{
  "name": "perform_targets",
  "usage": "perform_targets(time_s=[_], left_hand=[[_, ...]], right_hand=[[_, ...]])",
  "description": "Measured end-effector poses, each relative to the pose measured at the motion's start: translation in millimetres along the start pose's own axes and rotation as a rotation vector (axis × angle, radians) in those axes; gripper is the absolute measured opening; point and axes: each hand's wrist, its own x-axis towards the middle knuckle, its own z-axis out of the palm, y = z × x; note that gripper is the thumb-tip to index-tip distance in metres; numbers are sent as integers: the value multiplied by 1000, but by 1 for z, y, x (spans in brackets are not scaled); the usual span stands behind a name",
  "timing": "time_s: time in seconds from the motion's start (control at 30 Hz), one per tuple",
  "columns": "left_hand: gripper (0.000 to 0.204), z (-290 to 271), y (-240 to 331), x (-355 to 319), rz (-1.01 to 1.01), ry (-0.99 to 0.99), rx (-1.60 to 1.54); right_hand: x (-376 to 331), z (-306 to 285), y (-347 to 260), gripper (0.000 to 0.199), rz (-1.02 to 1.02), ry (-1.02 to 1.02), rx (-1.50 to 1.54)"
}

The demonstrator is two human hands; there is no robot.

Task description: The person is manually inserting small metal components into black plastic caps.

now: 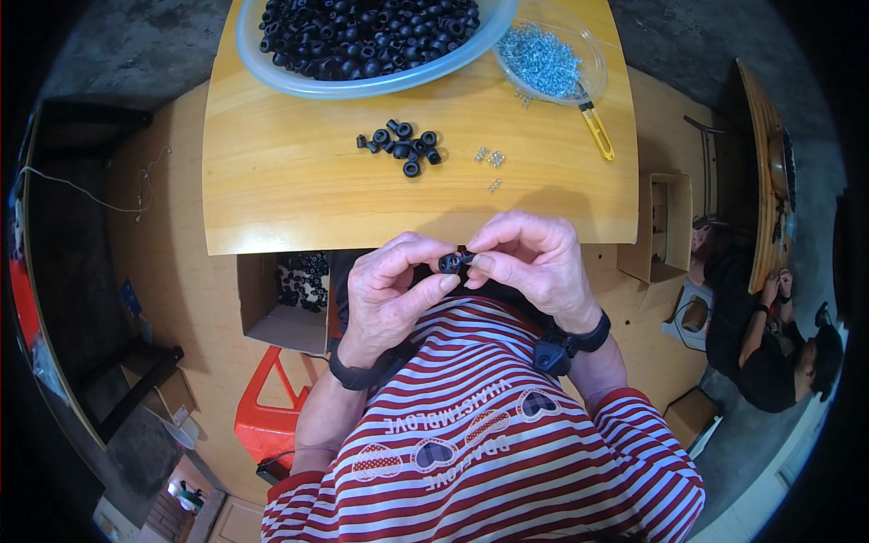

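Note:
Close together just in front of the table's near edge, both my hands are pinched at the fingertips. My left hand (385,282) grips a small round black cap-like part (449,263) with a hollow end turned outward. Against it, my right hand (536,261) pinches a smaller black piece (467,257), partly hidden by the fingers. On the table beyond lies a loose group of similar black parts (403,149). To their right are several tiny clear pieces (495,158), too small to name.
A translucent basin (380,89) heaped with black parts stands at the back, beside a clear bowl (593,68) of small bluish pieces. A yellow utility knife (597,134) leans off that bowl. Below the table sits a cardboard box (285,328) containing black parts. Another person (783,353) sits far right.

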Motion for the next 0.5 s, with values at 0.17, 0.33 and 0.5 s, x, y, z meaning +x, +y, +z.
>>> perform_targets(time_s=[0.17, 0.33, 0.5], left_hand=[[27, 2, -1, 2, 57, 24, 43], [26, 3, 0, 3, 63, 41, 88], [26, 2, 0, 4, 91, 40, 201]], right_hand=[[-1, 2, -6, 13, 32, 38, -14], [0, 5, -12, 14, 4, 54, -89], [2, 7, -15, 14, -82, 58, -273]])
